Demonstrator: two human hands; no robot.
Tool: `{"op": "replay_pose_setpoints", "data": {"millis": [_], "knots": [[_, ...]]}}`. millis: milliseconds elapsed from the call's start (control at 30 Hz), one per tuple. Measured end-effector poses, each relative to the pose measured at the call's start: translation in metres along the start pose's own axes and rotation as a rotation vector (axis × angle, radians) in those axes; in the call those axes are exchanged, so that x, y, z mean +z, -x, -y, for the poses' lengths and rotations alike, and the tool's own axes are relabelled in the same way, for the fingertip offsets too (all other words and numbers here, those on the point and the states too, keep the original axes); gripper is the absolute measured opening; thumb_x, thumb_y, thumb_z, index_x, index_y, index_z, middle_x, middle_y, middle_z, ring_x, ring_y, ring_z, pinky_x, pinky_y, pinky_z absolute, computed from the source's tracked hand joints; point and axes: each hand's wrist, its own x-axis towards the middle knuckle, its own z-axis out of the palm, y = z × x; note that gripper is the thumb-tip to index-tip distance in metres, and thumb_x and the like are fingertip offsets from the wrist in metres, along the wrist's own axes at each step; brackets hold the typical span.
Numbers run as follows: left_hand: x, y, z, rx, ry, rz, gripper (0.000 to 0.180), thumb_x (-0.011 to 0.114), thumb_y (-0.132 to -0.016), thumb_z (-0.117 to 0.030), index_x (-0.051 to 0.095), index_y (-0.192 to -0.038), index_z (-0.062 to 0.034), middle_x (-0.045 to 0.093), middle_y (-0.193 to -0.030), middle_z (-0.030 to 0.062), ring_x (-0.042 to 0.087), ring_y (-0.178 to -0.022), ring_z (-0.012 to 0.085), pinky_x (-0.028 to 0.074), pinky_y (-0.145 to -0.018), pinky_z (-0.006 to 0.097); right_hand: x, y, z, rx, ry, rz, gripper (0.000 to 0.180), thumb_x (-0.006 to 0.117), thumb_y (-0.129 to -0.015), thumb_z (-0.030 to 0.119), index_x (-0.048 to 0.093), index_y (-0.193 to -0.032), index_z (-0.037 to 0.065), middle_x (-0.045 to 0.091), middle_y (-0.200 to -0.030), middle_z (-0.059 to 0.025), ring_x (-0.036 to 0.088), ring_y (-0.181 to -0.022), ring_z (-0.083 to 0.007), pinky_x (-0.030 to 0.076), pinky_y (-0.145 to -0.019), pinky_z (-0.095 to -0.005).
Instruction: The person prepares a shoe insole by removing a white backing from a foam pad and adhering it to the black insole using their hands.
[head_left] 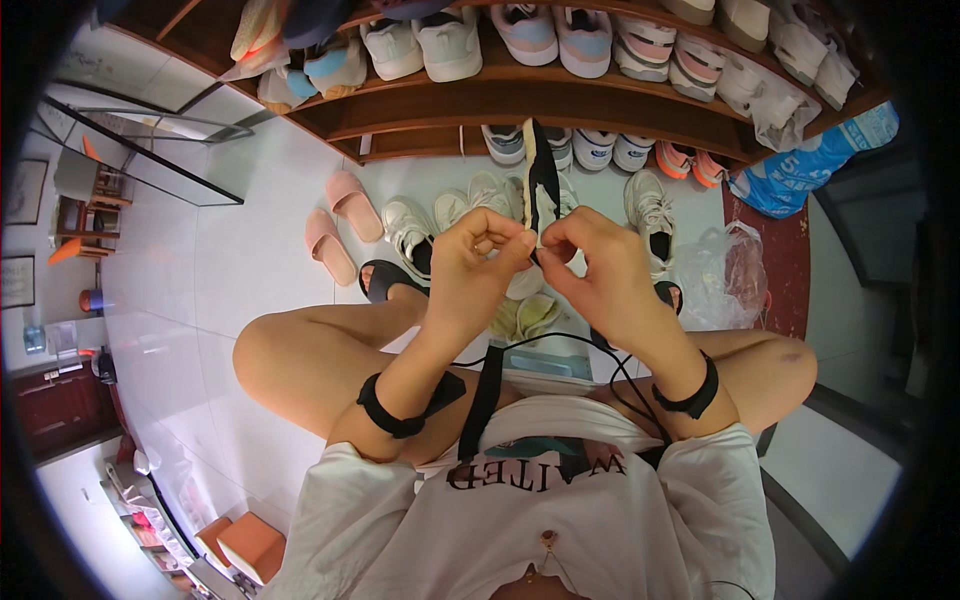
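A thin insole (543,178), black with a cream edge and a pale worn patch, stands nearly upright in front of me, seen almost edge-on. My left hand (478,262) pinches its lower end between thumb and fingers. Right beside it, my right hand (607,268) is closed on the same end with thumb and forefinger. White sneakers lie on the floor around my hands, one (407,228) to the left and another (652,212) to the right. Behind the insole, more pale shoes (487,190) are partly hidden. Below my hands sits a yellowish pale shoe (537,314).
A brown wooden rack (430,112) full of shoes spans the far side. Pink slippers (352,205) lie at left on the tiles. A clear plastic bag (722,275) and a blue bag (815,160) are at right. Black cords (560,336) hang between my forearms.
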Motion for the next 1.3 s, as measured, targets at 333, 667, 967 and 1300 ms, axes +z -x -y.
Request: {"op": "replay_pose_setpoints", "data": {"millis": [333,667,967,1300], "knots": [[0.007,0.001,0.007,0.179,-0.247,-0.104,0.007,0.056,-0.081,-0.001,0.051,-0.086,0.0035,0.056,-0.079,0.0051,0.053,-0.069,0.0068,0.046,-0.061,0.019,0.015,-0.002,-0.003,-0.073,0.129,-0.099,0.016,0.061,-0.060,-0.002,0.046,-0.065,0.003,0.048,-0.061,-0.0099,0.051,-0.050,-0.0256,0.042,-0.047,-0.0320],[0.006,0.005,-0.007,0.125,-0.180,0.065,0.007,0.049,-0.084,0.001,0.046,-0.091,0.0020,0.052,-0.085,0.0047,0.051,-0.073,0.0068,0.045,-0.066,0.020,0.007,0.005,-0.022,0.312,-0.425,-0.162,0.011,0.060,-0.062,-0.004,0.051,-0.064,0.001,0.049,-0.057,0.0011,0.041,-0.050,-0.0020,0.033,-0.045,-0.0166],[-0.001,0.004,-0.010,0.103,-0.070,0.101,0.005,0.048,-0.086,-0.004,0.047,-0.090,-0.0007,0.051,-0.074,-0.0005,0.045,-0.065,0.0035,0.036,-0.057,0.016,-0.009,0.000,-0.019,0.480,-0.660,-0.050,0.004,0.058,-0.072,-0.001,0.055,-0.070,0.000,0.051,-0.060,0.0018,0.043,-0.051,-0.0020,0.034,-0.045,-0.0163],[-0.007,0.003,-0.010,0.119,-0.138,0.037,0.006,0.049,-0.085,-0.001,0.045,-0.089,-0.0004,0.046,-0.073,-0.0016,0.038,-0.063,0.0016,0.031,-0.053,0.015,-0.003,0.006,-0.019,0.270,-0.626,0.118,0.010,0.058,-0.080,0.007,0.052,-0.087,0.004,0.048,-0.075,0.0016,0.044,-0.066,-0.0045,0.036,-0.053,-0.0165]]}}
